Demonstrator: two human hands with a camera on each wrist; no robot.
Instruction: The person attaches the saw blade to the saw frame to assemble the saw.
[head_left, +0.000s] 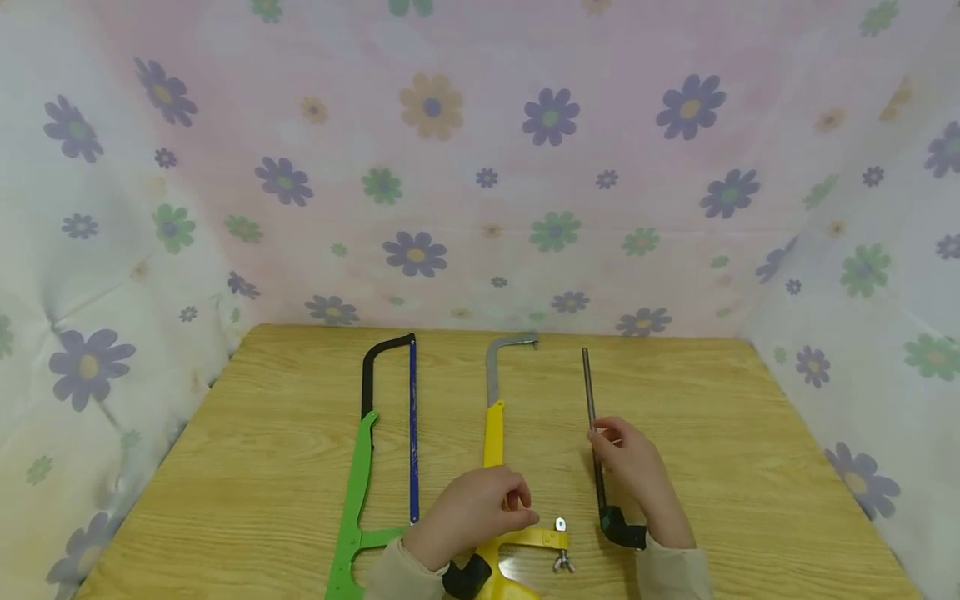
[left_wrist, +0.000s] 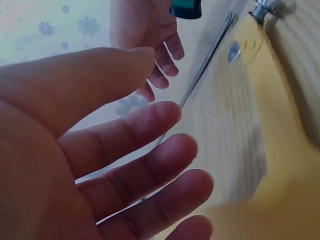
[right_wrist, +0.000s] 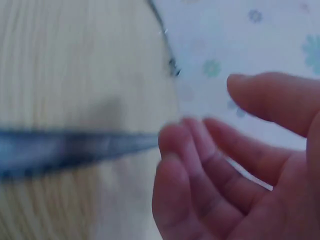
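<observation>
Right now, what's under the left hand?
The left hand hovers over the yellow hacksaw frame, covering its middle stretch. Its grey front end, handle and wing nut show. The covered part cannot be seen.

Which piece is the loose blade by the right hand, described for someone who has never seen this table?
On the wooden table lie three long parts side by side. The loose blade is the rightmost, a thin dark grey strip beside the right hand. Unlike the green hacksaw and yellow frame, it has no coloured frame.
</observation>
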